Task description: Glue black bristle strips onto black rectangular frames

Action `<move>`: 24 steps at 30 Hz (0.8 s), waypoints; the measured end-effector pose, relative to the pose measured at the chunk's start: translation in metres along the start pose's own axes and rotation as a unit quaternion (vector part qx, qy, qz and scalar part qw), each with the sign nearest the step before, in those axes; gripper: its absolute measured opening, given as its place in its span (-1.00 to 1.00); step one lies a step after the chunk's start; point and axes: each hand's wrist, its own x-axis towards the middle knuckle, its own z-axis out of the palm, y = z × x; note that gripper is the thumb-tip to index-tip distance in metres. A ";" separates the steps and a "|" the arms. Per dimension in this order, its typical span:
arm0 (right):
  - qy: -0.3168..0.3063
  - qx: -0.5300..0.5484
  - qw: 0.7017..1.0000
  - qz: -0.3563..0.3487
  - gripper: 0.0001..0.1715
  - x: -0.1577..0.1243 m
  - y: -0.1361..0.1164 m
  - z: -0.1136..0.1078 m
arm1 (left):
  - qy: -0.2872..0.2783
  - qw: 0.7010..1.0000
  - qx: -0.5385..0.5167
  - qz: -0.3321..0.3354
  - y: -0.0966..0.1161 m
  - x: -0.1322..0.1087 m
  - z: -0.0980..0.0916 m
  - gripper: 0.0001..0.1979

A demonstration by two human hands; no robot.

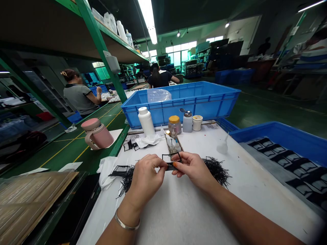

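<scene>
Both of my hands pinch a small black rectangular frame point(171, 164) over the white work surface. My left hand point(146, 175) is closed, thumb and forefinger on the frame's left side. On its right side, my right hand point(191, 166) grips with thumb and fingers. An upper part of the frame stands up between the hands, open in the middle. Beside my left hand lies a pile of thin black strips point(127, 182), with another black frame point(120, 170) next to it. A second pile of black strips point(217, 171) lies behind my right hand.
Beyond the hands are a small tray point(179, 145), a white bottle point(146, 122), an orange-lidded jar point(174, 125), a pump bottle point(187, 122) and a large blue crate point(158, 114). A dropper bottle point(223, 145) stands right. Black pieces fill another blue bin point(278, 131). A pink mug point(98, 136) is left.
</scene>
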 end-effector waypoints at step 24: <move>0.029 -0.004 1.000 0.009 -0.72 -0.001 -0.004 -0.002 | -0.020 0.975 -0.193 -0.112 -0.006 0.004 0.007 -0.95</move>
